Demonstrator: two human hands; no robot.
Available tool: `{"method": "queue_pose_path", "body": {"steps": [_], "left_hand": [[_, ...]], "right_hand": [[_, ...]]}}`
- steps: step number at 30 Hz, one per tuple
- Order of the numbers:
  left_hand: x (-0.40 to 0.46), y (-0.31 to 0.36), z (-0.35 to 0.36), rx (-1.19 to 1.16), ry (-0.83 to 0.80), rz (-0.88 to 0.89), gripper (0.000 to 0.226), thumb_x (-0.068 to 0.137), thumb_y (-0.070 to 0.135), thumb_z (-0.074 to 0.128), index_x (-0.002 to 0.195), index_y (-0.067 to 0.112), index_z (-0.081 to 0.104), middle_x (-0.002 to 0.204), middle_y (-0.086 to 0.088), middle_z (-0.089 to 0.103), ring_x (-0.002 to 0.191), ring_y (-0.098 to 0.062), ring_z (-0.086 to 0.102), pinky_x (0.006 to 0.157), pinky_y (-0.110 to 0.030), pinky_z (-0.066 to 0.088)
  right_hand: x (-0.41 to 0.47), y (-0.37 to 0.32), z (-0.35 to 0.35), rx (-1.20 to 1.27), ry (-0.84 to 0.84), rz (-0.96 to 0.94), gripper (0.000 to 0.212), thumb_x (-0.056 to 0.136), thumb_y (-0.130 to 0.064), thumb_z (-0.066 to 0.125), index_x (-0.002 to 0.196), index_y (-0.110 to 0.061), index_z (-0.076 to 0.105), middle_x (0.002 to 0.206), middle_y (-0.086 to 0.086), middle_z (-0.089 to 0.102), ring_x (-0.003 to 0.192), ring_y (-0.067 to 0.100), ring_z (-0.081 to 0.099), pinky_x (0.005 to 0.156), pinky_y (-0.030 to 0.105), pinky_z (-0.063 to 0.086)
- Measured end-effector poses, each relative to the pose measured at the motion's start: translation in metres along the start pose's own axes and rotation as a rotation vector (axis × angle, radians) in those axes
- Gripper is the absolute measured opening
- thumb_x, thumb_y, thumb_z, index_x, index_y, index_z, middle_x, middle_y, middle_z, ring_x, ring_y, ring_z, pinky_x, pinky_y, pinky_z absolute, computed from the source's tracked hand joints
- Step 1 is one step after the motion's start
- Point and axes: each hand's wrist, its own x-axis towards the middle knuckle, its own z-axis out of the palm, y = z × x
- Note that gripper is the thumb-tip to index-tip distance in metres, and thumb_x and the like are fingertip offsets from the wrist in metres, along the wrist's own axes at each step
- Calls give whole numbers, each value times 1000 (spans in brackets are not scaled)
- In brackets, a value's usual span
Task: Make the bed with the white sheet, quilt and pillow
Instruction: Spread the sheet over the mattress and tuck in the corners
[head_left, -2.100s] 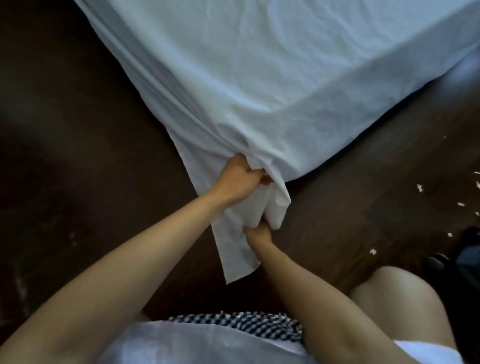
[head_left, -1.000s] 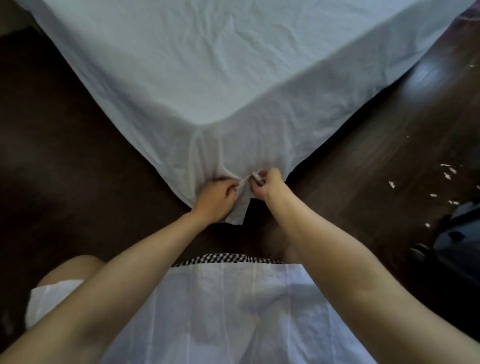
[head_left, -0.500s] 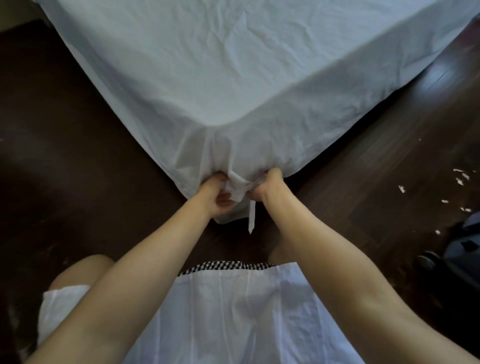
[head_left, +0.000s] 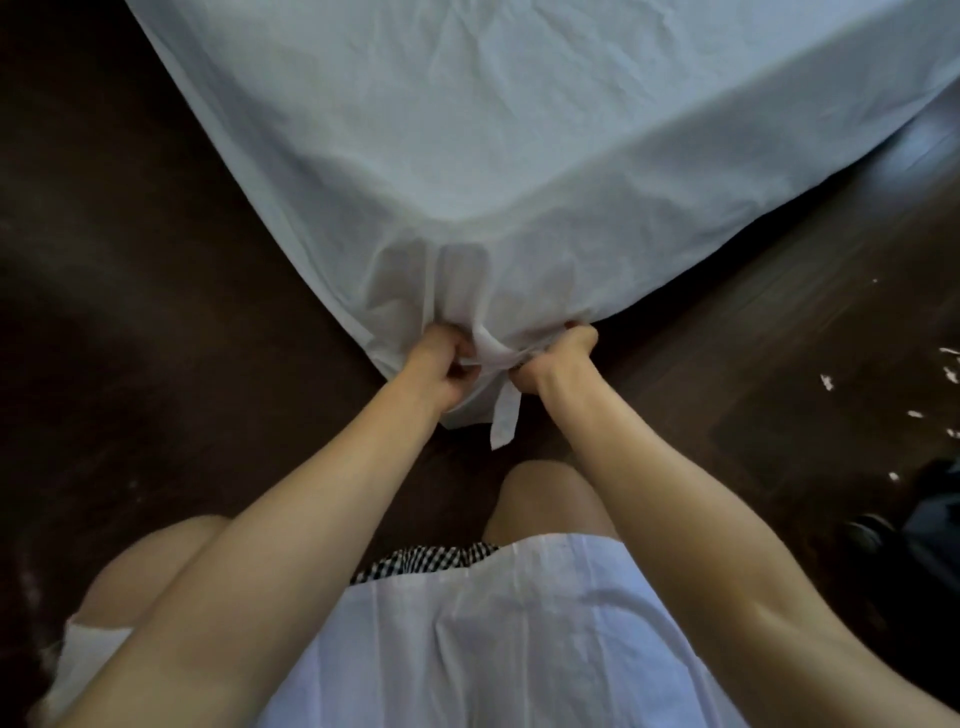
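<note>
A white sheet (head_left: 519, 145) covers the bed, whose near corner points toward me. Its fabric hangs in gathered folds below that corner. My left hand (head_left: 441, 364) grips a bunch of the sheet at the bottom of the corner. My right hand (head_left: 563, 353) grips the sheet just to the right of it, fingers curled into the cloth. A narrow strip of the sheet (head_left: 506, 415) dangles between my wrists. No quilt or pillow is in view.
Dark wooden floor (head_left: 130, 312) lies on both sides of the bed corner. Small white scraps (head_left: 826, 382) are scattered on the floor at the right. A dark object (head_left: 930, 519) sits at the right edge. My knees are bent close under the corner.
My hands came together at the bed corner and bunched the hanging sheet tighter. The loose flap that hung long is now gathered, leaving only a short strip dangling.
</note>
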Motion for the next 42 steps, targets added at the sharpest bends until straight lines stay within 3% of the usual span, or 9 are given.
{"method": "queue_pose_path", "body": {"steps": [4,9,13,19,23,28,32,36,42], "left_hand": [[-5,-6,-16,-151,-70,10,46,75,-17,13,81,4,54,84,-12,50,83,-25,49,91,-32,48],[-3,5,-25,-303,-224,12,47,81,-20,23,91,5,61,80,-10,50,85,-21,53,76,-33,59],[-13,3,-42,-58,-313,70,63,77,-23,15,115,5,56,111,-11,59,111,-26,54,102,-35,44],[-6,19,-50,319,-295,127,49,81,-17,26,98,19,54,99,-1,58,92,-17,57,97,-38,42],[-1,9,-49,284,-198,133,33,85,-9,33,93,16,54,94,-2,59,85,-19,58,88,-35,44],[7,9,-50,438,-17,181,20,88,3,41,78,17,51,76,-4,58,68,-16,55,64,-27,43],[17,14,-47,480,83,158,20,91,6,40,92,14,59,83,-6,60,69,-17,57,57,-27,43],[-20,47,-50,572,98,36,27,95,19,44,121,16,51,95,-3,55,78,-17,52,71,-31,43],[-126,136,-28,599,184,46,21,94,22,42,109,16,55,109,-9,55,92,-22,51,72,-32,43]], "right_hand": [[-14,4,10,56,-71,3,49,86,-57,38,102,-25,71,110,3,70,103,29,63,97,38,47],[-19,-4,24,-45,-170,-43,51,85,-59,41,99,-20,71,105,5,71,101,27,65,98,40,48],[-5,10,8,-228,-148,-218,38,97,-23,36,127,-10,57,124,10,62,100,30,61,91,42,50],[8,18,-9,-534,-43,-364,28,93,3,38,109,-6,59,88,9,60,67,20,55,58,32,49],[23,17,-22,-686,-5,-470,16,93,-16,55,81,-10,63,86,13,66,75,24,63,69,33,53],[26,21,-32,-460,42,-368,40,84,-7,67,121,-7,52,106,15,64,83,26,65,81,36,57],[14,13,-41,-435,6,-139,36,94,-30,42,122,-12,56,117,10,63,106,24,59,91,39,42],[-23,-5,-32,-523,113,-72,49,97,-38,35,138,-12,45,140,9,49,132,27,41,110,44,28],[-140,-28,13,-681,206,-36,47,96,-31,43,137,-9,47,143,12,45,134,28,40,111,44,29]]}}
